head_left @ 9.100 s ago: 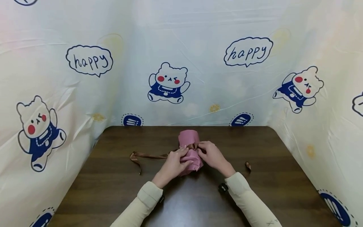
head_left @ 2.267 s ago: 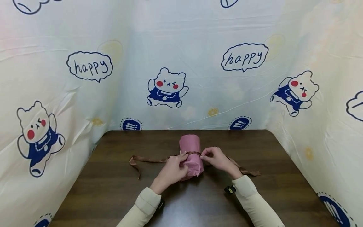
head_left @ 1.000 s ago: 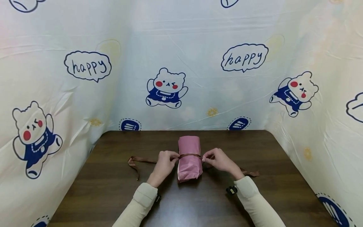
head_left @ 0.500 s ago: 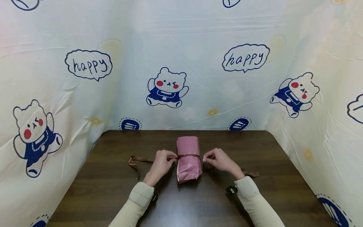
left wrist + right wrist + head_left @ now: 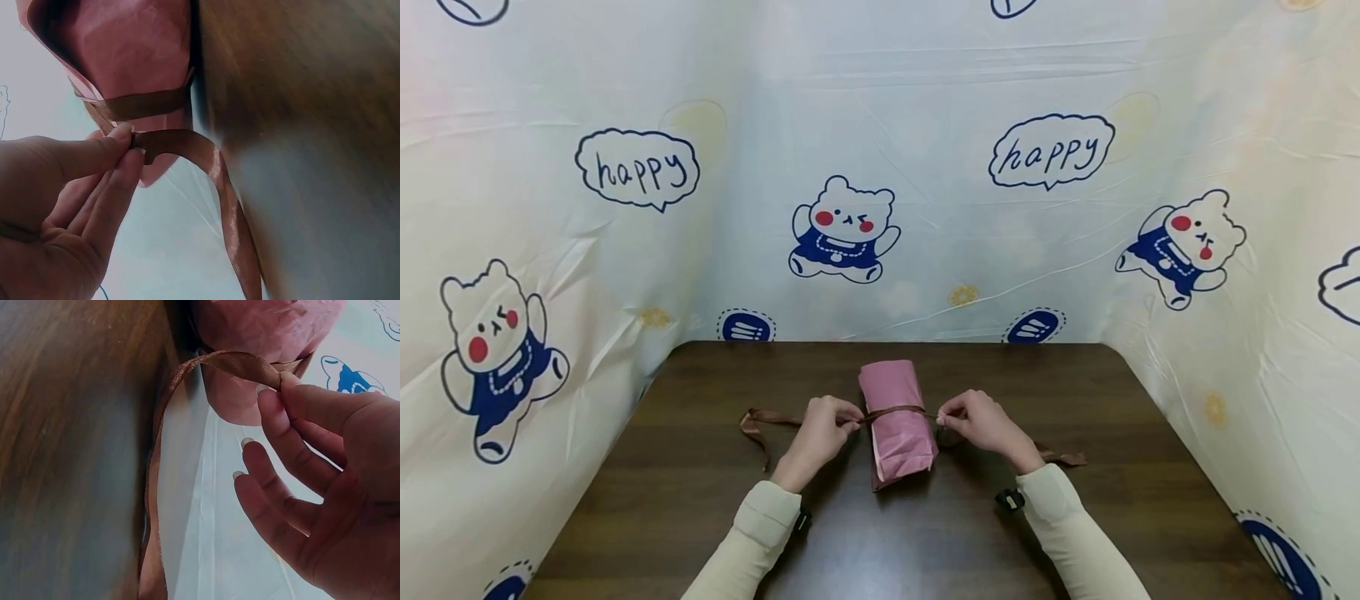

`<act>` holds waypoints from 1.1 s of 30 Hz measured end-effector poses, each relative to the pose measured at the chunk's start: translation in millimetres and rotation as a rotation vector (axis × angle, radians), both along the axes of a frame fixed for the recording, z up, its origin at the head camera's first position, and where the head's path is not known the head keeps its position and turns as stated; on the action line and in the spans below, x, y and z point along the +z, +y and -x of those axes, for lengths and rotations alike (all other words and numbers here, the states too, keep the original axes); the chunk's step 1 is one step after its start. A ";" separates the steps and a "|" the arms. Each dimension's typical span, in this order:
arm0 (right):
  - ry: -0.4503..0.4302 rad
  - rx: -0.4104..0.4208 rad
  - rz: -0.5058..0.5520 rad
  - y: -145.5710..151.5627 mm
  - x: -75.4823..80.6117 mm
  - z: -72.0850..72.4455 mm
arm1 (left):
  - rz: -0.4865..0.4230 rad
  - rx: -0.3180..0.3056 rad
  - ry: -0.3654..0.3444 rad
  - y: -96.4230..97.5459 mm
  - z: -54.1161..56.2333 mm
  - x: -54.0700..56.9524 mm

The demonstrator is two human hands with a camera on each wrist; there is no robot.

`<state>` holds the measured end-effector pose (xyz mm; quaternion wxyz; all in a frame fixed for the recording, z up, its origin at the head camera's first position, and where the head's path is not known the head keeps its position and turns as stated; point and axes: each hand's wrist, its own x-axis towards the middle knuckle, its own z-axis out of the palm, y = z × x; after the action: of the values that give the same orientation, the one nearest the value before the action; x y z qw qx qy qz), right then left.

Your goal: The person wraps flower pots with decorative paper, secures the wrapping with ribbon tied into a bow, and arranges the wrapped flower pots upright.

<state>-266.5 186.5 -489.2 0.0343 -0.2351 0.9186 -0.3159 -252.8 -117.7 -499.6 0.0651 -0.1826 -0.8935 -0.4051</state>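
A package in pink paper [image 5: 898, 387] lies at the middle of the table, slightly turned. Round its waist runs a brown satin ribbon [image 5: 895, 410], drawn out to both sides. At the package's left, my left hand [image 5: 822, 433] pinches one length of it between thumb and finger. My right hand [image 5: 985, 423] pinches the other length on the right side. In the left wrist view the ribbon [image 5: 228, 206] hangs in a curve from the fingertips. The right wrist view shows its other end [image 5: 156, 456] trailing down, with the remaining fingers loosely bent.
The dark wooden table [image 5: 880, 550] carries the loose ribbon ends, one at the left [image 5: 760, 425] and one partly behind the right forearm [image 5: 1063, 457]. A pale printed cloth [image 5: 925, 125] stands round the back and sides. A small black device [image 5: 1010, 500] sits at the right wrist.
My left hand has left the paper, pinched the ribbon and moved left. The ribbon now stretches to both hands, and the package has turned slightly, its far end shifting left.
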 end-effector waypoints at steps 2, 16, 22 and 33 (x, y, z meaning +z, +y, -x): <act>-0.008 0.010 0.000 1.4 -0.3 0.4 | 0.028 -0.030 0.007 3.5 1.0 1.4; -0.040 0.117 0.017 1.2 -6.4 -8.7 | 0.239 -0.154 0.090 25.4 0.4 9.0; -0.019 0.117 0.038 -2.4 -9.4 -12.3 | 0.246 -0.185 0.067 24.8 2.8 7.9; -0.071 0.126 0.089 2.7 -10.9 -12.0 | 0.217 -0.207 -0.009 19.8 8.5 9.7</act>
<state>-254.4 189.2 -500.1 0.0763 -0.2822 0.8852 -0.3620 -261.3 -98.0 -489.9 -0.0013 -0.2779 -0.9087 -0.3114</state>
